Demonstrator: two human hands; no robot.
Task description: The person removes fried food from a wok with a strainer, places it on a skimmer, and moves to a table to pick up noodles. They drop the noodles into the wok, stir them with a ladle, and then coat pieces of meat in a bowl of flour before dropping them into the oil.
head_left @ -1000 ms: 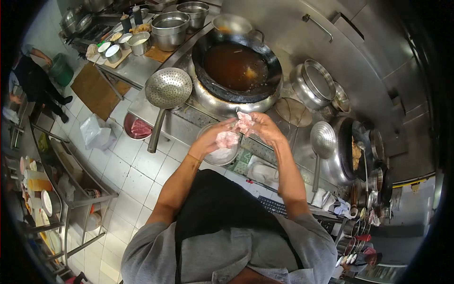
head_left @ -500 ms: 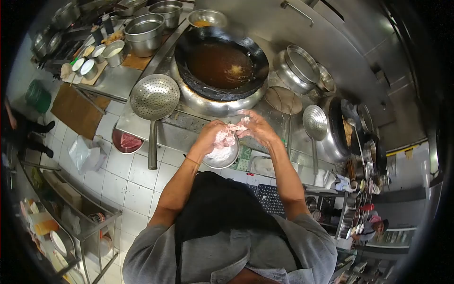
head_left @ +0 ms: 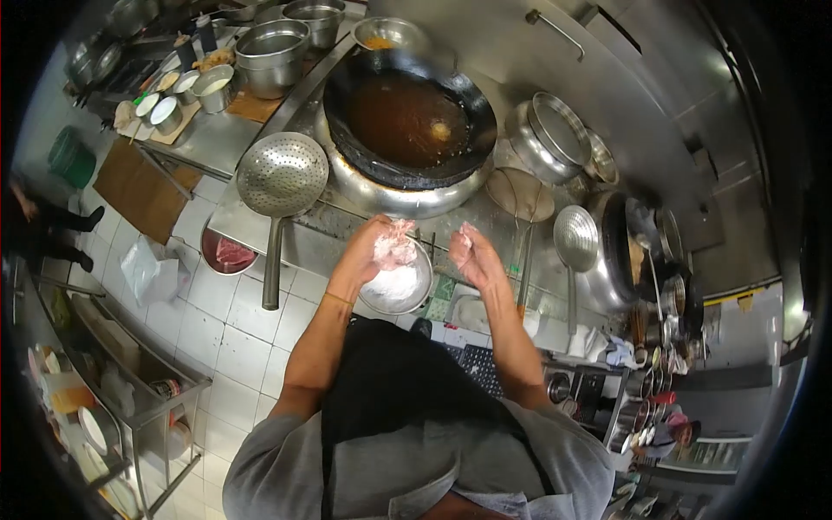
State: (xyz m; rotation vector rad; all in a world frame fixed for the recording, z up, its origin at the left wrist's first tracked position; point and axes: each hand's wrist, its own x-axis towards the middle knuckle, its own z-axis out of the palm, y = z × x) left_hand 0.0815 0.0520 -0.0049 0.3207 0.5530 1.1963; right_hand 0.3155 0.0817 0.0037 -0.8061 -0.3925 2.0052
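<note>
My left hand [head_left: 362, 256] is closed around a clump of flour-coated raw meat [head_left: 394, 250], held over a metal bowl of white flour [head_left: 392, 286]. To its right, my right hand [head_left: 475, 258] is apart from the left, its fingers pinched together on a small floured piece of meat [head_left: 466, 234]. Both hands are just in front of a black wok [head_left: 338, 143] that holds brown oil. One pale piece [head_left: 440, 132] floats in the oil toward the right side.
A perforated strainer [head_left: 282, 173] lies left of the wok; a wire skimmer [head_left: 520, 192] and another perforated ladle [head_left: 575, 238] lie right. Stacked metal pots [head_left: 550, 130] stand behind. Low on the left, a bowl holds red meat [head_left: 234, 254]. Another person's legs [head_left: 65, 234] show far left.
My hands, together at the meat half a second ago, have separated. The right has moved slightly right with a small piece; the left keeps the clump over the flour bowl.
</note>
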